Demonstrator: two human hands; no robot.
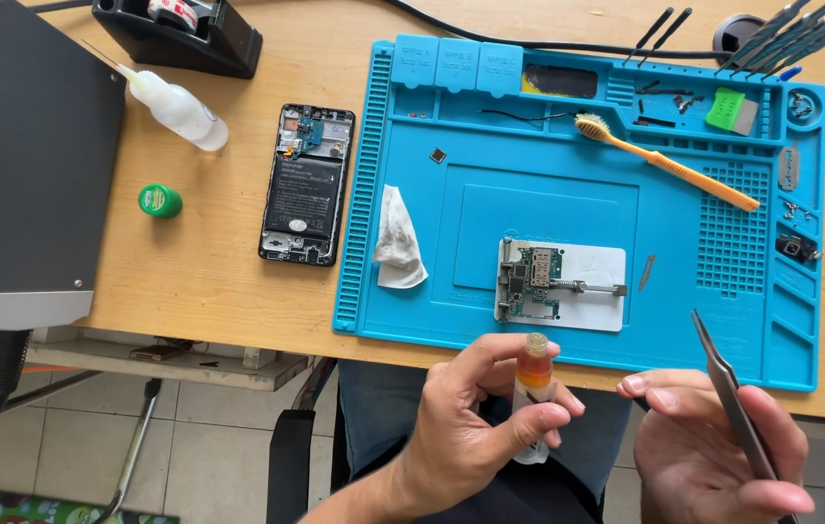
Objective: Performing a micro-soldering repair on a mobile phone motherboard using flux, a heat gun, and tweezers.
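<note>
The blue repair mat (723, 320) spans the desk at twelve o'clock; on it the clamped circuit board (531, 282); the left hand (466, 437) grips a small syringe (533, 393) upright at six o'clock; the right hand (713, 456) pinches tweezers (728, 388); steadying both wrists before dispensing seems wise.

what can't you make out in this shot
Head view only:
- syringe: lower barrel hidden by the left hand.
- tweezers: back end cut off by the bottom edge, behind the right hand.
- circuit board parts: too small.
- Tool rack: tops cut off by the frame's upper edge.
</note>
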